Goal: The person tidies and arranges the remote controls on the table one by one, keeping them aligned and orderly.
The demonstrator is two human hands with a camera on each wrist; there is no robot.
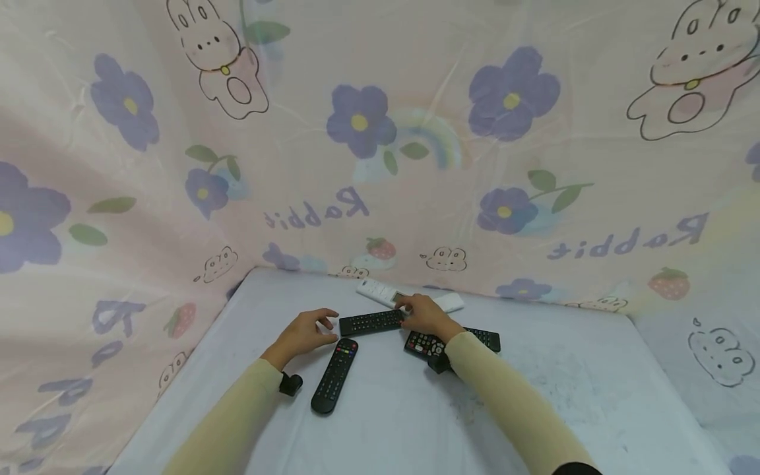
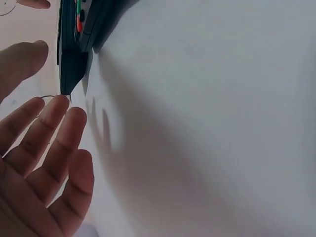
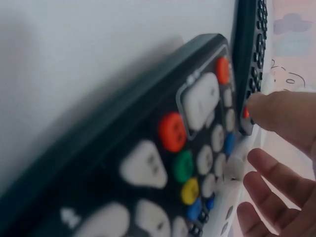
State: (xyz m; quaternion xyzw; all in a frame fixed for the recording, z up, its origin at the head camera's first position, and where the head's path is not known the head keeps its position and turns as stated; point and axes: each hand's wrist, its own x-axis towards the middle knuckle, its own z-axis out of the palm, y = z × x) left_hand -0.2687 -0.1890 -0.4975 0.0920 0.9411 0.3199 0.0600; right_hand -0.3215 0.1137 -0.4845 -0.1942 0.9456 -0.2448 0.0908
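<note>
My right hand (image 1: 424,315) is at the right end of a thin black remote control (image 1: 369,323), its thumb (image 3: 281,116) over that end near a red button in the right wrist view. Past the remote's left end is my left hand (image 1: 305,335), fingers loosely bent and apart, holding nothing. Just below it another black remote (image 1: 335,379) with rounded ends lies slanted. Beneath my right wrist sits a black remote with colored buttons (image 1: 420,342), large in the right wrist view. One more black remote (image 1: 488,340) is partly hidden by my right forearm.
Behind my right hand, a white remote (image 1: 375,291) and a second white piece (image 1: 450,303) lie near the back of the white-covered table (image 1: 570,396). A patterned cloth wall (image 1: 415,198) rises along the back and sides.
</note>
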